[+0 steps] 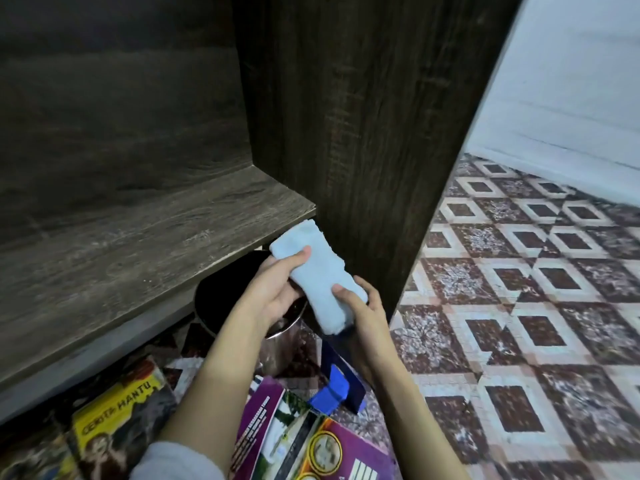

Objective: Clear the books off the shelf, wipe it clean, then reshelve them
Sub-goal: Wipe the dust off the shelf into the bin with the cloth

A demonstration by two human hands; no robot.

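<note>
A folded pale blue cloth (pixel 313 271) is held between both hands just in front of the shelf's right corner. My left hand (pixel 273 289) grips its upper part, thumb across the top. My right hand (pixel 360 310) grips its lower part. The dark wooden shelf board (pixel 138 244) is bare, with dusty pale marks on it. Books lie on the floor below: a yellow-covered book (pixel 114 420) at the lower left, a purple book (pixel 311 441) under my arms, and a dark blue book (pixel 341 382) standing near my right wrist.
The shelf's dark wooden side panel (pixel 363 133) rises right behind the cloth. A metal pot (pixel 242 299) sits on the floor under the shelf edge, below my left hand. Patterned brown and white floor tiles (pixel 519 306) spread to the right, up to a pale wall (pixel 571 98).
</note>
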